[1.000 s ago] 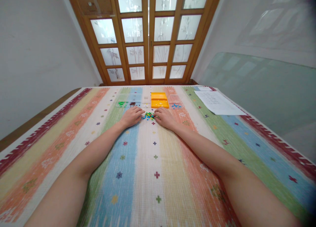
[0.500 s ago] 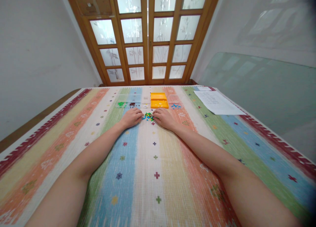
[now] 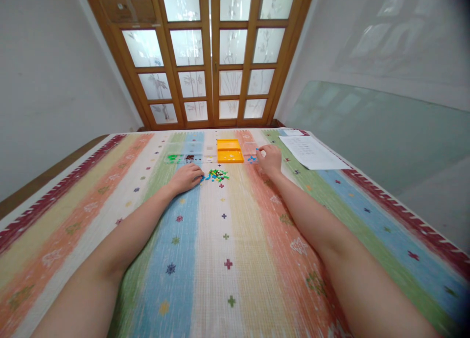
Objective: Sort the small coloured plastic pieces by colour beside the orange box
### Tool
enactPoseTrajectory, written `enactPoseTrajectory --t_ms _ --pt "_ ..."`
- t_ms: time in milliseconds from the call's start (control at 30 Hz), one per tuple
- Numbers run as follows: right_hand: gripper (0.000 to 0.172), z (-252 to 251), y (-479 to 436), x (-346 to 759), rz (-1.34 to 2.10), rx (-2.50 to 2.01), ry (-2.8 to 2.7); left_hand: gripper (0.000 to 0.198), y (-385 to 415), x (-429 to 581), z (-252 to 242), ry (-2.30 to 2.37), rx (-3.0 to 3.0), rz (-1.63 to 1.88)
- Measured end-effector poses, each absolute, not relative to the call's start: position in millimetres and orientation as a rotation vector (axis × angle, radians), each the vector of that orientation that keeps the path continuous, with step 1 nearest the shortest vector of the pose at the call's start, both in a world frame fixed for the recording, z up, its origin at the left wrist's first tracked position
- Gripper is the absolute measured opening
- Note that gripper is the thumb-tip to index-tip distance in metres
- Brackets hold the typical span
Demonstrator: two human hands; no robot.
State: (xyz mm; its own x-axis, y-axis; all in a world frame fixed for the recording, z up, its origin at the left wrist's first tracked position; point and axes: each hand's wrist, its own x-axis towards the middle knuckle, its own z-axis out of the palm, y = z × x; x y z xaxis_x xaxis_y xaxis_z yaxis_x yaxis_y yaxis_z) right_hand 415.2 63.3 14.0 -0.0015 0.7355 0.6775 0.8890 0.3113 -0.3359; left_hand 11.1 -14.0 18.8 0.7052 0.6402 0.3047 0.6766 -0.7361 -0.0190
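My left hand [image 3: 187,178] rests on the cloth with fingers curled together, at the left edge of a pile of small mixed pieces [image 3: 219,176] in green, yellow, blue and dark colours. Blue bits show right at its fingertips; whether any is gripped is hidden. Over a clear box [image 3: 250,146] at the right, my right hand [image 3: 270,159] pinches a small blue piece [image 3: 257,150] between thumb and finger. More blue pieces [image 3: 252,159] lie in that box, just below the fingertips.
An open yellow box [image 3: 230,144] holds a few pale pieces. To its left, clear boxes [image 3: 178,148] contain green pieces [image 3: 174,158], dark brown pieces [image 3: 190,158] and white ones. A printed sheet [image 3: 312,152] lies at the right on the striped tablecloth [image 3: 216,279].
My right hand has left the pile and moved right to the clear box, carrying a small blue piece. My left hand stays beside the pile. The view has shifted slightly.
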Motion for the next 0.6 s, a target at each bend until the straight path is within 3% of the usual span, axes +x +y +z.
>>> enactPoseTrajectory --t_ms 267,600 --pt "0.028 -7.3 73.3 422.8 -0.19 -1.634 -1.766 0.026 -10.5 7.3 14.1 -1.174 -2.811 -0.491" --pt "0.024 -2.6 55.5 391.2 -0.13 -1.354 -2.087 0.025 -8.6 0.2 15.4 -1.238 -2.71 -0.56"
